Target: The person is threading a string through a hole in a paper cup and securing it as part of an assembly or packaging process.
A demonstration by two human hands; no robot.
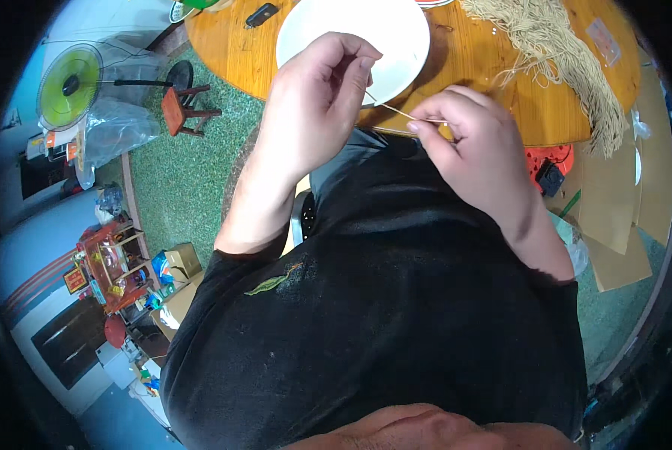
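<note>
A thin beige cord [393, 110] runs between my two hands, just past the near edge of a round wooden table. My left hand [321, 97] is closed, pinching the cord's left end in front of a white round dish [400, 45]; its fingertips partly hide what they hold. My right hand [475, 142] pinches the cord between thumb and forefinger, and a short end sticks out past the fingers. On the table's right side lies a thick bundle of similar beige cords [568, 64], its strands hanging over the edge.
The wooden table [223, 45] bears a small black object [261, 15] and a small clear packet [603, 42]. Left of it, a small wooden stool [175, 112] and a green fan [70, 86] stand on the floor. Cardboard sheets [613, 217] lean at the right.
</note>
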